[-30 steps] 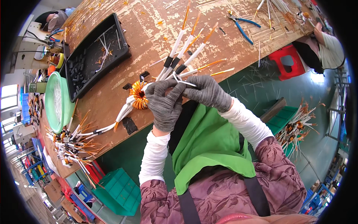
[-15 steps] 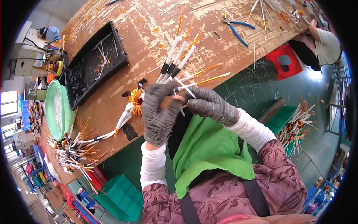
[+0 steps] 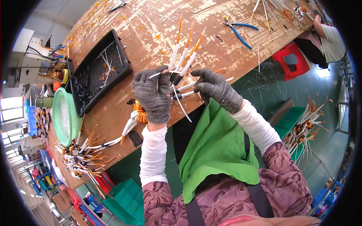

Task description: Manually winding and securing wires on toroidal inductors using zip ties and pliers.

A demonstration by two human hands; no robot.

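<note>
My left hand (image 3: 152, 96), in a grey knitted glove, is closed at the fingertips on a thin white cable tie (image 3: 175, 71). It covers part of a copper-wound ring coil (image 3: 140, 113). White-sleeved leads (image 3: 186, 56) with bare copper-coloured ends fan out beyond that hand, some with black sleeves (image 3: 175, 78). A white strip (image 3: 182, 105), apparently a cable tie tail, hangs from the bundle toward my green apron (image 3: 215, 143). My right hand (image 3: 220, 90), gloved alike, hovers just right of the leads with its fingers bent and apart, nothing visible in them.
A black tray (image 3: 100, 71) of short black sleeves and a green bowl (image 3: 65, 116) of white strips stand left. Finished-looking coils (image 3: 81, 158) crowd the table's left corner. Blue-handled pliers (image 3: 241, 34) lie beyond. A red stool (image 3: 289, 62) and another person (image 3: 330, 41) are at far right.
My right hand has drawn away from my left and opened. My left hand has risen slightly and turned, and the white strip now hangs down from the leads.
</note>
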